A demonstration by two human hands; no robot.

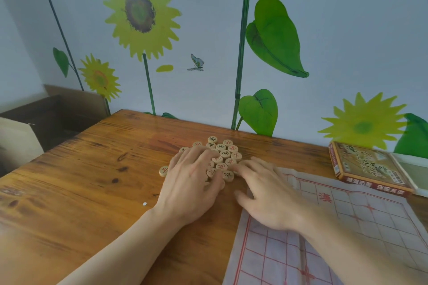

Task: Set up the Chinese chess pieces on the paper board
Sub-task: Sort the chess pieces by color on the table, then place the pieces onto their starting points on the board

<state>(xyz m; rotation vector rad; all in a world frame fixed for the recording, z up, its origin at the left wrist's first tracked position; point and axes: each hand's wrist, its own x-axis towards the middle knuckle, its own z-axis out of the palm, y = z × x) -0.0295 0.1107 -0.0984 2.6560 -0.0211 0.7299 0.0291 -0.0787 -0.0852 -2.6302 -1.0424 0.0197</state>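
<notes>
wooden table [92,180] | chess pieces [222,157] heaped beside paper board [347,227] | both hands' fingers spread flat on pieces

Chess pieces [221,157] cluster on the table [81,180], left of the paper board [347,227].

Head view, looking forward and down, close over table [92,169], facing wall [347,30]

The counter [92,180] is varnished wood, glossy, with dark grain streaks. The chess pieces [222,155] look like pale, smooth wood. The board [347,227] is thin, creased, matt paper. The box [368,166] is printed cardboard.
</notes>
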